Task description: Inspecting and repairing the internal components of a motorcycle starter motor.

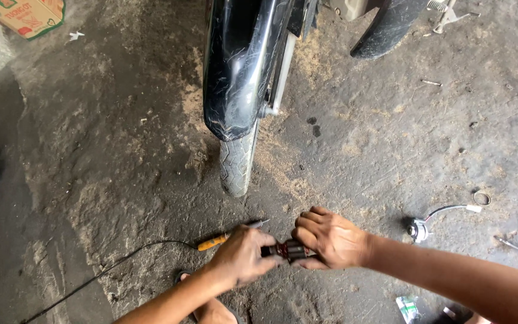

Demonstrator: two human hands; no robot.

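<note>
Low in the head view, my left hand [242,257] and my right hand [330,239] meet over a dirty concrete floor. Between them they grip a small dark connector part with reddish windings [284,249]; each hand closes on one end. A black cable [109,270] runs from under my left hand toward the lower left. Just behind my left hand lies a screwdriver with an orange handle [229,235]. My foot in a sandal [211,309] shows below my left wrist.
A motorcycle's front tyre [237,163] and glossy black fender [238,72] stand right ahead. A small bulb socket with a white wire [419,229] lies to the right, near a metal ring [481,197]. A cardboard box [26,15] sits top left. Sawdust covers the floor.
</note>
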